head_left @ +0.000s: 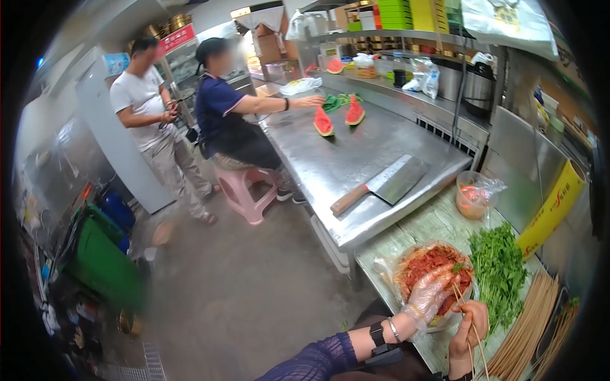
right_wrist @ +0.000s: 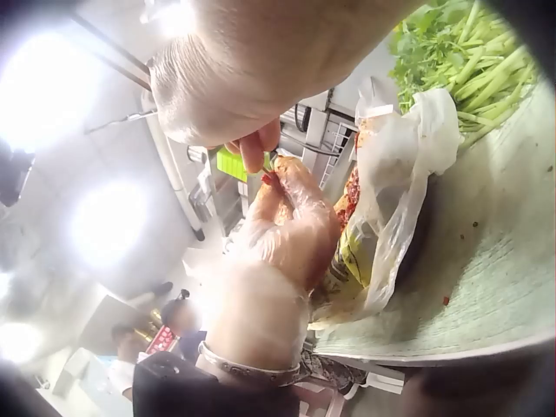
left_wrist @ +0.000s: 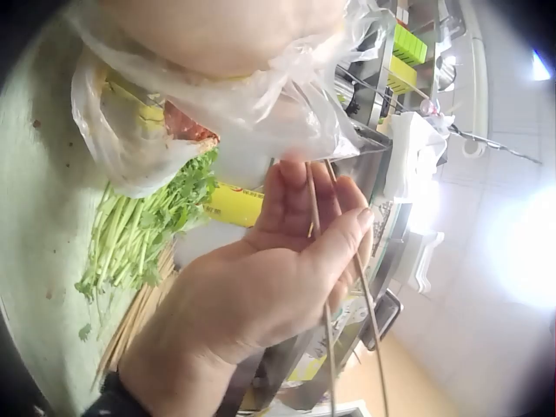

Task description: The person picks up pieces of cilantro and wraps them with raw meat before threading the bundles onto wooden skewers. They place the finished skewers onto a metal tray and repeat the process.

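Note:
My left hand [head_left: 432, 293], in a clear plastic glove, reaches over a bag-lined tub of red, sauce-coated meat [head_left: 424, 261]. Its thumb and fingers pinch a small red piece of meat [right_wrist: 270, 178], seen in the right wrist view; most of that piece is hidden by the glove. Beside it, my bare right hand [left_wrist: 248, 295] holds two thin wooden skewers [left_wrist: 329, 360] between thumb and fingers. The skewers' upper ends meet the gloved fingertips in the head view. A white plastic bag [right_wrist: 408, 165] hangs over the tub's rim.
Leafy green stalks [head_left: 499, 267] and a bundle of wooden skewers [head_left: 524, 320] lie right of the tub. A clear container [head_left: 470, 206] stands behind. On the steel table [head_left: 298, 136] are a cleaver [head_left: 400, 180] and watermelon slices [head_left: 355, 113]. Two people are farther off, one seated.

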`<state>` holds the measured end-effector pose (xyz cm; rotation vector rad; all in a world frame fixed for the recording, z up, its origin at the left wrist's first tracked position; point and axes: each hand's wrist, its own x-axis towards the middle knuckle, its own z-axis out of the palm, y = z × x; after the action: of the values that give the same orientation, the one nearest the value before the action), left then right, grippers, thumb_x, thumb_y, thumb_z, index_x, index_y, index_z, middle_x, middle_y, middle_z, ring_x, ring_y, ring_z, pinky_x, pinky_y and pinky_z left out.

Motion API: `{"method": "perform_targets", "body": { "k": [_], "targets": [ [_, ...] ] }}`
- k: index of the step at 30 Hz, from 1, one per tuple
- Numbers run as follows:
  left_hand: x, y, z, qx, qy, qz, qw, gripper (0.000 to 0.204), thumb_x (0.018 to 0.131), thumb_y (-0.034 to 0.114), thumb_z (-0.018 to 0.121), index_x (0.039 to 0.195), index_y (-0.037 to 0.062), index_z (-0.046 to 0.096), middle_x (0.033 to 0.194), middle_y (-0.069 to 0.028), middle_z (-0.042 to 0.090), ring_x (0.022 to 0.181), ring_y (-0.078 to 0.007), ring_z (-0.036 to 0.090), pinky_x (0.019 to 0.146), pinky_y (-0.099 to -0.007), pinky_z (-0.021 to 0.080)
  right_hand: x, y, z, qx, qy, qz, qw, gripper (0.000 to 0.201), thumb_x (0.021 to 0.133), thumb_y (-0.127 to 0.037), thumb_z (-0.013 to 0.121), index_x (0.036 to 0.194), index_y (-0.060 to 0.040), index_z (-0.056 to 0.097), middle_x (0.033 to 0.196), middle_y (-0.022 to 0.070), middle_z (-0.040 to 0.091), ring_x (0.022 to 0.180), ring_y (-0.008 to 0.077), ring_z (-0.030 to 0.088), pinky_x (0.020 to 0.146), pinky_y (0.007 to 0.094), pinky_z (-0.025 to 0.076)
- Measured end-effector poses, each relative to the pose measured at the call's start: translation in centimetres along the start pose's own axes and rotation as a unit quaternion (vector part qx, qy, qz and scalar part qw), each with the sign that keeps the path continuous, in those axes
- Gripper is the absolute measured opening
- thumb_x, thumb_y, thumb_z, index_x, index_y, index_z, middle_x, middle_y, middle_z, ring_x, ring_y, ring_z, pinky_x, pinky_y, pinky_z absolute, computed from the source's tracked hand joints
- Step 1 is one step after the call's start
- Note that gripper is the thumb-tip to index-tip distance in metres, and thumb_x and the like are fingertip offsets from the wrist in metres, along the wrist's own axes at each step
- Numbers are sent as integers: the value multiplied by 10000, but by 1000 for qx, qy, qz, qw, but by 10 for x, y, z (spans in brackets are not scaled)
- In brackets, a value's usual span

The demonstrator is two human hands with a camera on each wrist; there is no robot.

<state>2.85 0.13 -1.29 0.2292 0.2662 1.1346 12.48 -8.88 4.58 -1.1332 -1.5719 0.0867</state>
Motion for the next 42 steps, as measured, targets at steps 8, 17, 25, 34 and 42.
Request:
{"method": "perform_targets", "body": {
  "k": [8, 17, 25, 34, 42],
  "targets": [
    [7, -3, -9, -28, 23, 16, 999, 296, 888, 54, 571, 1164, -27, 505, 1135, -116, 561, 1050, -262, 574, 924, -343, 492, 1, 2, 9, 46, 16, 84, 995, 222, 924, -110, 393, 846, 29, 548, 780, 143, 551, 725, 242, 546, 673, 334, 447],
    [10, -4, -8, 104, 27, 63, 992, 272, 884, 42, 580, 1145, -23, 537, 1082, -78, 586, 1002, -186, 584, 884, -302, 506, 3, 8, 19, -19, -10, 38, 999, 192, 920, -97, 407, 881, 31, 545, 870, 155, 530, 767, 254, 532, 708, 343, 436],
    [5, -4, -8, 183, -28, 81, 979, 272, 881, 52, 590, 1143, -15, 558, 1054, -64, 605, 949, -129, 587, 854, -249, 493, 17, 2, 19, -140, -14, -24, 990, 204, 914, -135, 437, 892, 20, 568, 870, 145, 523, 848, 281, 478, 777, 383, 390],
    [4, 11, -3, 170, -4, 130, 977, 298, 881, 59, 593, 1167, 8, 529, 1075, -58, 581, 955, -146, 589, 828, -276, 517, -16, 9, -19, 135, 59, 225, 963, 85, 881, -69, 510, 914, -14, 567, 822, 51, 504, 692, 107, 479, 578, 221, 382],
    [3, 17, -2, 157, -39, 117, 980, 618, 837, -2, 621, 1374, 79, 329, 1068, -63, 501, 1005, -171, 561, 868, -312, 517, -47, 13, -58, 211, 148, 316, 913, 139, 938, -150, 472, 983, -23, 506, 829, 66, 545, 611, 84, 453, 564, 204, 376]
  ]
}}
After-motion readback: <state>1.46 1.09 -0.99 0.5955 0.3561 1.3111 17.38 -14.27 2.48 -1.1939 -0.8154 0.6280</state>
